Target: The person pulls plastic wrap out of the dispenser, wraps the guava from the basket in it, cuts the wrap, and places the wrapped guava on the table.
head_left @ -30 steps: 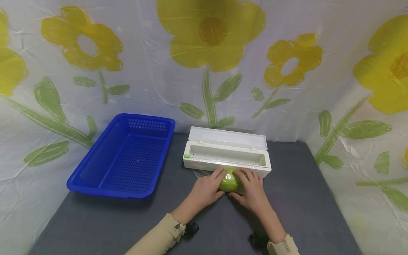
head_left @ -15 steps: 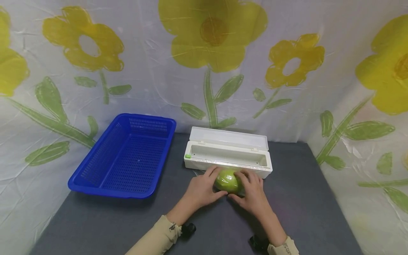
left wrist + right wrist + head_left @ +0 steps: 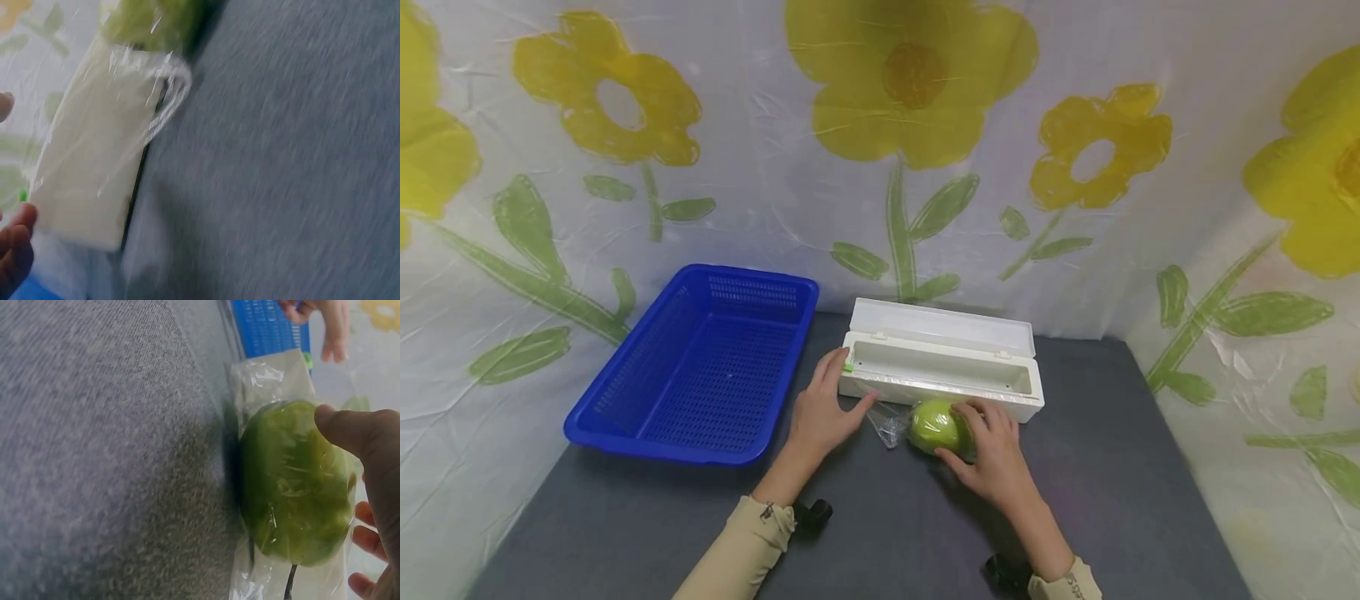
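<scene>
A green apple (image 3: 934,427) with a thin dark stem, covered in clear cling film (image 3: 889,423), lies in front of a white cling film dispenser (image 3: 940,399). My right hand (image 3: 996,454) grips the apple from the right, thumb on the near side and fingers curved over it. In the right wrist view, the film over the apple (image 3: 294,487) looks shiny and wrinkled. My left hand (image 3: 820,417) is at the dispenser's left end, thumb and fingers spread, fingertips right by a small green slider (image 3: 848,366). Loose film trails leftward from the apple along the dispenser's front.
The dispenser's white lid (image 3: 943,323) is tipped back behind its long trough. To the left, a blue slotted plastic basket (image 3: 730,367) stands on the dark grey tabletop (image 3: 880,525). A curtain (image 3: 752,183) with yellow flowers hangs behind and at both sides.
My left hand has let go of the apple and moved left to the dispenser's end, baring the loose film. The right hand has stayed on the apple.
</scene>
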The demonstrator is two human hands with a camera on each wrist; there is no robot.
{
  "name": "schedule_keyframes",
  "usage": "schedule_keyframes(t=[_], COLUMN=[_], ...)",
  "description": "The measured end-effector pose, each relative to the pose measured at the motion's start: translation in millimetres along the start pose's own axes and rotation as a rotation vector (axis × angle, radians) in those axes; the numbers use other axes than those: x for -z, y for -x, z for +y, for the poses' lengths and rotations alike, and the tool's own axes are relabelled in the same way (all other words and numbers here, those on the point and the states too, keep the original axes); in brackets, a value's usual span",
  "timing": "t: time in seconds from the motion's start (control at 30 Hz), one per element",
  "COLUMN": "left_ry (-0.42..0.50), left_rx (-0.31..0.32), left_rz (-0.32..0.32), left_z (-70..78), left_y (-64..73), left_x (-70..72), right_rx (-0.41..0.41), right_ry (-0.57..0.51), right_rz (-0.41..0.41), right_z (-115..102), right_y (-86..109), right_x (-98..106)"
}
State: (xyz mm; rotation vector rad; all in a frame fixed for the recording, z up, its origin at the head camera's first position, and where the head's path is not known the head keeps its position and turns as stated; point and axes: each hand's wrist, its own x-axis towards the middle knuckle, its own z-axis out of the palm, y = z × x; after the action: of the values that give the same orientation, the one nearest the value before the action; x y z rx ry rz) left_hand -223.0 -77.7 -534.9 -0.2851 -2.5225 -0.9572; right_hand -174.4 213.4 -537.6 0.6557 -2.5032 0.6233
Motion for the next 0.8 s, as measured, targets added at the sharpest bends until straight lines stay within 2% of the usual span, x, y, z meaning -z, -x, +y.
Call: schedule_keyframes(t=[0.13,0.37,0.63,0.8], left_ry=[0.003,0.05,0.045,0.071], left_rx=[0.071,0.123,0.1,0.094], left_rz=[-0.069,-0.138,-0.215,-0.219], left_z=[-16.3,-36.2,-42.1,-42.8], left_y=[-5.9,-14.1,-26.3,-28.0], left_x=[1.7,-2.4,-11.2,-14.0], right_rx=[0.001,0.021,0.041,0.041], right_ry=[-0.008,-0.005,-0.01,-0.013], right_rz=[0.011,0.018,0.029,0.026], right_z=[-3.1,-6.0,-1.2,0.4], right_y=[-2.4,-4.0,-0.7,1.3], right_x=[0.2,0.0,-0.5,-0.3])
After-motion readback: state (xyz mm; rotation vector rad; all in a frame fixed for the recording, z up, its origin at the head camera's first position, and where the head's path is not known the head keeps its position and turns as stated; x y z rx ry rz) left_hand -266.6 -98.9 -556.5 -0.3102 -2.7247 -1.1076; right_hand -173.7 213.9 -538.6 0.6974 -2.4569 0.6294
